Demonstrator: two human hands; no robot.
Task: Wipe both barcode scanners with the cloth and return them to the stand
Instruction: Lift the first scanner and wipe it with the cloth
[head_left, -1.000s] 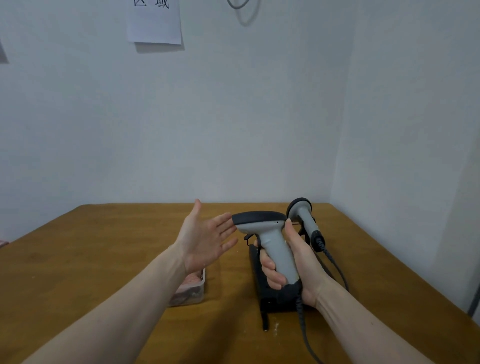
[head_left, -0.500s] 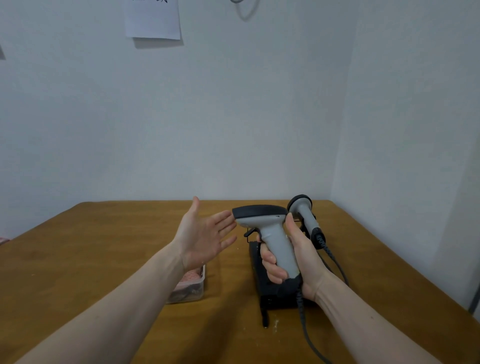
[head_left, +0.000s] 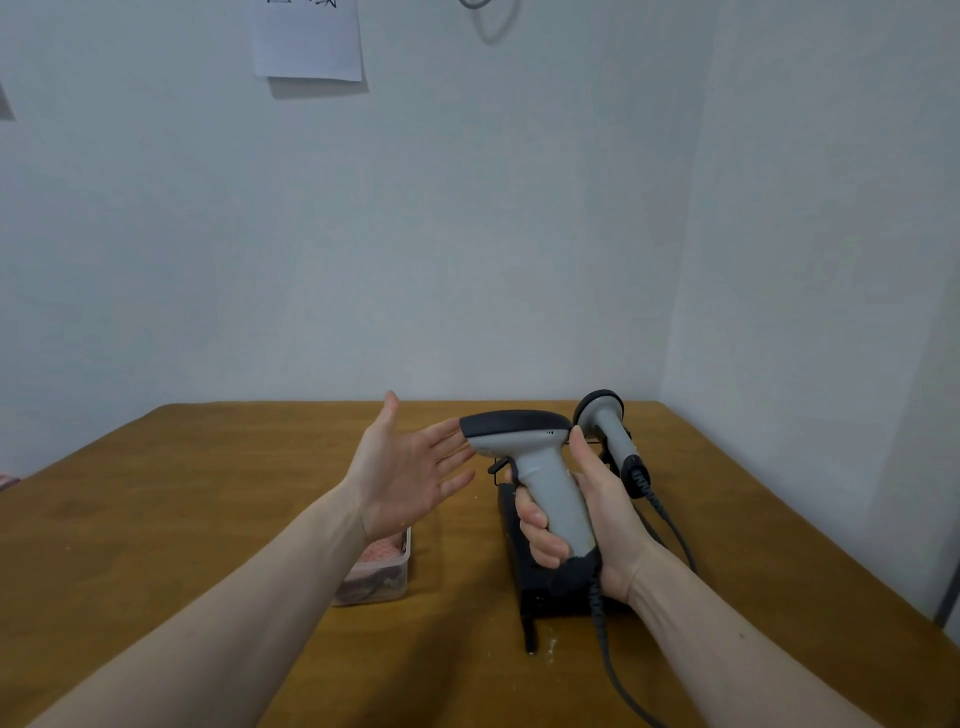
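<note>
My right hand (head_left: 592, 509) grips the handle of a grey barcode scanner (head_left: 524, 441) with a dark head, held upright above the black stand (head_left: 540, 597). A second grey scanner (head_left: 605, 423) sits in the stand just behind, its cable trailing to the right. My left hand (head_left: 405, 467) hovers open, palm toward the held scanner's head, fingertips close to it. A pink cloth (head_left: 384, 553) lies in a clear plastic box (head_left: 384, 582) under my left wrist, partly hidden by the arm.
The wooden table (head_left: 208, 493) sits in a room corner, with white walls behind and to the right. A dark cable (head_left: 608, 660) runs from the held scanner toward me. A sheet of paper (head_left: 306, 41) hangs on the back wall.
The held scanner and my right hand have risen slightly. My left hand stays open beside the scanner's head, almost unmoved.
</note>
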